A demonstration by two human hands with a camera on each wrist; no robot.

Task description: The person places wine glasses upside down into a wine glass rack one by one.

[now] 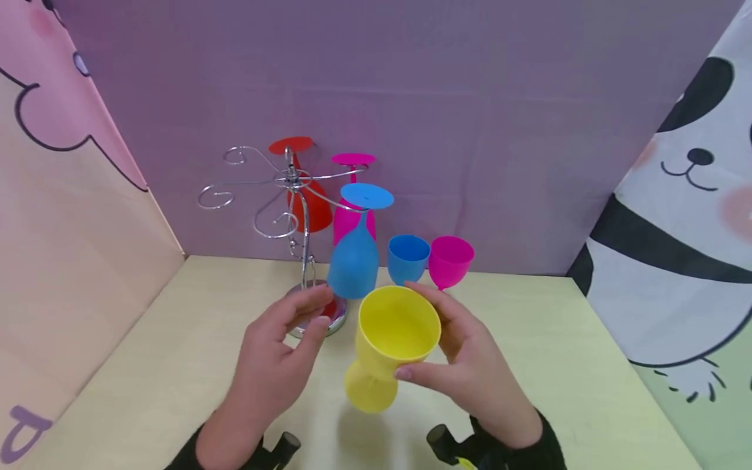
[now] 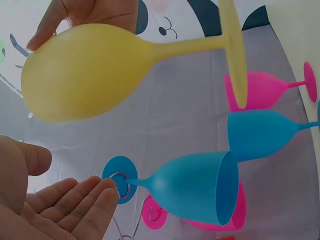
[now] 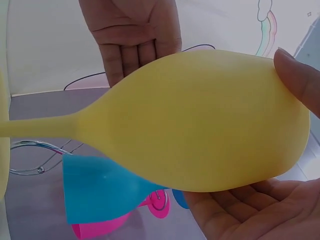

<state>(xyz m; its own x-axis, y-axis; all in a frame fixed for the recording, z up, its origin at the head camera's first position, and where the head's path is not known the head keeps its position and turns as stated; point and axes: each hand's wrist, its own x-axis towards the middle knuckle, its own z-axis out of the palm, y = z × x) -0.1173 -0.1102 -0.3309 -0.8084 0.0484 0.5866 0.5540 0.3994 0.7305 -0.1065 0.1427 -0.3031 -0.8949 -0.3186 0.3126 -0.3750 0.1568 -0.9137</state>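
From my head view: right hand (image 1: pixel 472 365) has thumb and fingers grasping bowl of yellow goblet (image 1: pixel 382 356), mouth up, tilted, above tabletop (image 1: pixel 587 385). Left hand (image 1: pixel 276 362) just beside, fingers released. Behind, I see rack (image 1: pixel 292 177) with upside-down red goblet (image 1: pixel 320 214), pink goblet (image 1: pixel 343 225), blue goblet (image 1: pixel 354 261); second blue (image 1: pixel 408 262), second pink (image 1: pixel 451 262) upright.

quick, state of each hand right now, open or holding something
Left hand: open, holding nothing.
Right hand: closed on the yellow goblet, gripping its bowl.
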